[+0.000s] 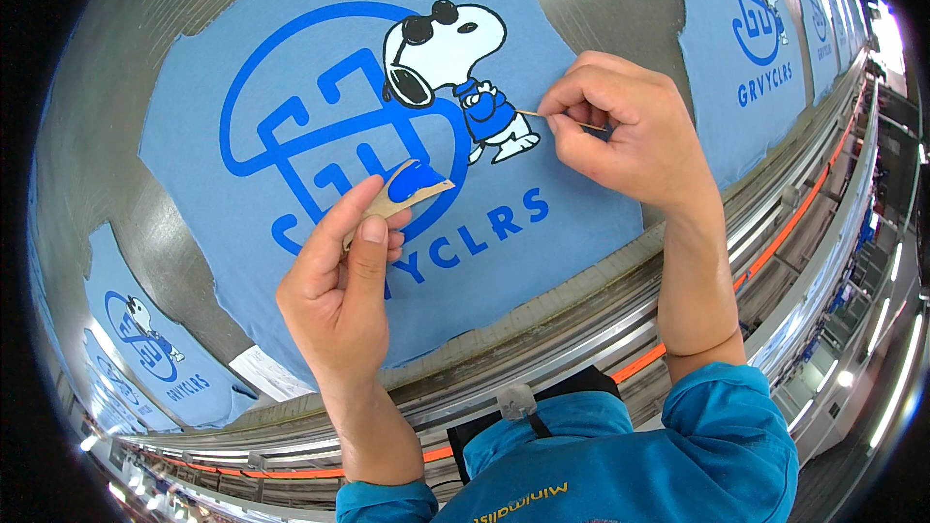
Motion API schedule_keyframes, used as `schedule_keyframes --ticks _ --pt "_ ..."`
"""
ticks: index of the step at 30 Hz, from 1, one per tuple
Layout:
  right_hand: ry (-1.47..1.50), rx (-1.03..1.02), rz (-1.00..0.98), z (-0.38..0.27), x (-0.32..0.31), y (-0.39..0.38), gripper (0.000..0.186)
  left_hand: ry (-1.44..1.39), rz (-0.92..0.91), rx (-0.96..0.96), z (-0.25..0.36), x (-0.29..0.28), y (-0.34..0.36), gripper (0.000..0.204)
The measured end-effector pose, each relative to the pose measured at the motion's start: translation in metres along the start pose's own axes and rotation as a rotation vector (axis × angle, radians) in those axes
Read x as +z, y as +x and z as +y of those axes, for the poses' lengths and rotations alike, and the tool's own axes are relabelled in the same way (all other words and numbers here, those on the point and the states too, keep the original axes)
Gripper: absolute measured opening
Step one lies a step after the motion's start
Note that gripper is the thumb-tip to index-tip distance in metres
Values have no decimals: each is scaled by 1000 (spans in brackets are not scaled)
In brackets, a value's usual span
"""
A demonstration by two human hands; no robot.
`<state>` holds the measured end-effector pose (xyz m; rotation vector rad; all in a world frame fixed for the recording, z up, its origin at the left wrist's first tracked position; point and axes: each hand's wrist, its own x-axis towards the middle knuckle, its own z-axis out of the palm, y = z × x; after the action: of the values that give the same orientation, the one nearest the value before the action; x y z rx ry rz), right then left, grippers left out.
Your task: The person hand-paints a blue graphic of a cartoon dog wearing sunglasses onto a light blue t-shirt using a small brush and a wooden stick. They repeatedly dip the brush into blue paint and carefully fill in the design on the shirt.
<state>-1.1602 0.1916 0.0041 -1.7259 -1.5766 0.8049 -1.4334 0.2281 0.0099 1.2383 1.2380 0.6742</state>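
A light blue cut fabric panel [194, 126] lies flat in front of me, printed with a darker blue emblem, lettering and a white cartoon dog [475, 34] in sunglasses. My left hand [344, 271] is closed on a small brown piece of cardboard [394, 205] with wet-looking blue paint [418, 179] on it, above the emblem's lower part. Between thumb and fingers, my right hand [620, 121] pinches a thin wooden stick [535, 114]. The stick's tip is at the right edge of the dog's blue shirt; whether it touches the print I cannot tell.
The grey table [126, 87] carries more printed panels, one at right [727, 39] and one at lower left [145, 329]. A white paper [271, 373] lies by the near edge. Metal rails with an orange strip [639, 361] run along that edge.
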Motion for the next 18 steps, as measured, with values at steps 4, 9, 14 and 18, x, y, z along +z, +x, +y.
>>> schedule_keyframes --ticks 4,9,14,18 --pt "-4 -6 3 0 0 0 8 6 -1 2 0 0 0 28" --pt "-17 -14 3 0 -1 0 8 9 -2 -2 0 0 0 28" --pt "-11 -5 8 -1 0 0 8 -4 -9 -1 -1 -1 0 28" --pt "-7 -9 3 0 0 0 7 -10 -13 3 -1 -1 0 29"
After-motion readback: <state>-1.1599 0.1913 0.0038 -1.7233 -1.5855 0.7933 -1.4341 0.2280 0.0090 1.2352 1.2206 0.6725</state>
